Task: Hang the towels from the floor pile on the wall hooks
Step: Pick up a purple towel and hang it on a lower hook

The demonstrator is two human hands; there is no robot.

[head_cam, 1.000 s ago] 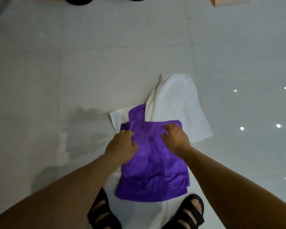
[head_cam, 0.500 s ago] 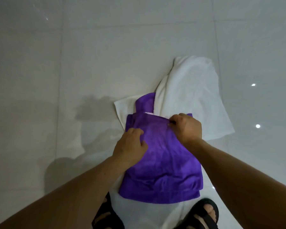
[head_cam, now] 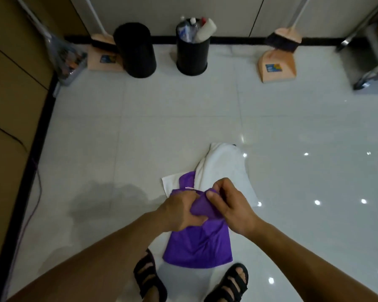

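Both hands clamp the purple towel point(head_cam: 198, 243) by its far edge, left grip point(head_cam: 181, 211) and right grip point(head_cam: 231, 205) bunching cloth between them, the rest hanging over the white towel point(head_cam: 225, 171) on the floor point(head_cam: 140, 138)

White towel point(head_cam: 225, 168) partly under purple towel point(head_cam: 196, 243)

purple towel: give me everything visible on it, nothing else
The purple towel is a smooth, slightly shiny cloth, creased and folded into a rough rectangle. It lies on top of the white towel on the tiled floor, just ahead of the person's sandalled feet. Its far edge is bunched up and lifted: the left hand and right hand both grip that edge. A narrow purple strip pokes out beyond the hands, against the white towel.
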